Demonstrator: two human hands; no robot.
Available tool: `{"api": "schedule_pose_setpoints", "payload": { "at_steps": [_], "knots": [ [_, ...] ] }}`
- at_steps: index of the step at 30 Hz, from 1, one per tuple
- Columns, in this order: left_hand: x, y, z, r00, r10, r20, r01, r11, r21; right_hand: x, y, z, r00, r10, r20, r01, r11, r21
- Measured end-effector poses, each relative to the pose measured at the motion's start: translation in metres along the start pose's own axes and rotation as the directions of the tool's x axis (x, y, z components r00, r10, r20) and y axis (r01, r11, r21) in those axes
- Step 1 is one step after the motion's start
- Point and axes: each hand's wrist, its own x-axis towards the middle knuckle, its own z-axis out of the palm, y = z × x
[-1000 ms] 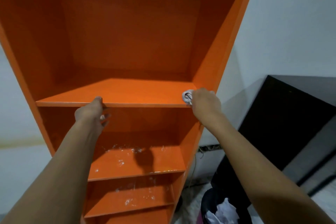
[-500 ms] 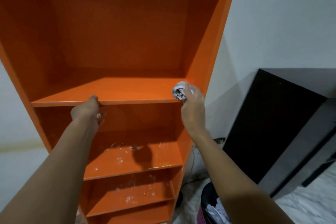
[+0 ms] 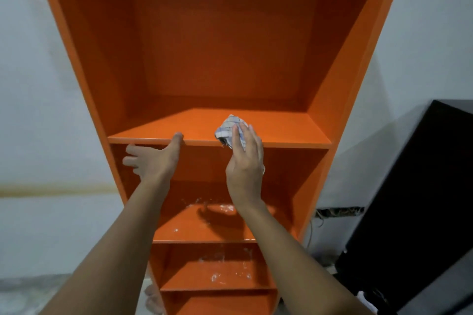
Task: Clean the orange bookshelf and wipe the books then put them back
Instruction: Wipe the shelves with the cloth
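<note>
The orange bookshelf stands in front of me with no books on its boards. My right hand presses a crumpled white checked cloth against the front edge of the upper shelf board, near its middle. My left hand rests at the same front edge further left, thumb on top of the board and fingers spread below it. The two lower shelves show whitish wet smears. No books are in view.
A black cabinet stands close on the right. White walls flank the bookshelf. A cable hangs low between shelf and cabinet. A bare foot shows on the floor by the shelf's bottom left.
My right hand has slid the cloth left along the upper shelf's front edge, from the right corner to the middle. The left hand's fingers have spread out. The view has shifted right.
</note>
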Motion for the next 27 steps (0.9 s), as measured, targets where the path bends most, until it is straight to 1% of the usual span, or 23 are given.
{"api": "schedule_pose_setpoints", "payload": {
  "at_steps": [2,4,7,11,13,16,17,19,21,22,23,24,25,26,27],
  "knots": [
    [0.010,-0.003,-0.012,0.995,0.061,-0.078,-0.059,0.998,0.029,-0.003,-0.021,0.013,1.000,-0.011,0.005,0.011,1.000,0.014],
    [0.028,-0.010,-0.025,0.976,0.165,-0.144,-0.164,0.986,0.017,-0.007,-0.040,0.025,1.000,-0.014,0.027,0.013,1.000,0.024],
    [0.053,-0.017,-0.053,0.934,0.317,-0.162,-0.328,0.944,-0.043,-0.010,-0.071,0.046,0.998,-0.036,0.056,0.034,0.998,0.045],
    [0.067,-0.021,-0.081,0.887,0.420,-0.192,-0.441,0.894,-0.081,-0.012,-0.121,0.073,0.992,-0.046,0.119,0.033,0.994,0.106],
    [0.069,-0.021,-0.088,0.891,0.428,-0.151,-0.447,0.886,-0.125,-0.013,-0.139,0.085,0.986,-0.078,0.150,0.059,0.990,0.130],
    [0.073,-0.017,-0.099,0.931,0.360,-0.060,-0.363,0.899,-0.243,-0.015,-0.162,0.102,0.971,-0.153,0.185,0.114,0.972,0.204],
    [0.075,-0.016,-0.104,0.937,0.348,-0.027,-0.342,0.899,-0.274,-0.016,-0.170,0.106,0.965,-0.170,0.201,0.122,0.964,0.235],
    [0.077,-0.013,-0.110,0.938,0.344,0.032,-0.322,0.904,-0.283,-0.014,-0.176,0.106,0.955,-0.178,0.239,0.102,0.949,0.299],
    [0.083,-0.012,-0.113,0.938,0.343,0.049,-0.316,0.906,-0.283,-0.004,-0.170,0.093,0.917,-0.209,0.340,0.060,0.915,0.400],
    [0.085,-0.011,-0.114,0.938,0.343,0.045,-0.316,0.903,-0.290,0.002,-0.162,0.083,0.878,-0.250,0.408,0.041,0.888,0.457],
    [0.089,-0.011,-0.113,0.938,0.346,0.028,-0.321,0.896,-0.305,0.010,-0.154,0.071,0.824,-0.301,0.481,0.018,0.861,0.508],
    [0.090,-0.010,-0.108,0.931,0.366,-0.002,-0.347,0.882,-0.320,0.019,-0.146,0.058,0.761,-0.346,0.549,-0.004,0.844,0.537],
    [0.089,-0.010,-0.103,0.916,0.400,-0.041,-0.393,0.868,-0.303,0.027,-0.140,0.044,0.717,-0.371,0.590,-0.023,0.833,0.553],
    [0.089,-0.011,-0.098,0.892,0.443,-0.086,-0.450,0.857,-0.253,0.037,-0.135,0.033,0.713,-0.362,0.600,-0.052,0.827,0.560],
    [0.086,-0.011,-0.090,0.870,0.477,-0.127,-0.493,0.848,-0.193,0.048,-0.127,0.022,0.747,-0.315,0.586,-0.082,0.830,0.552]
  ]
}}
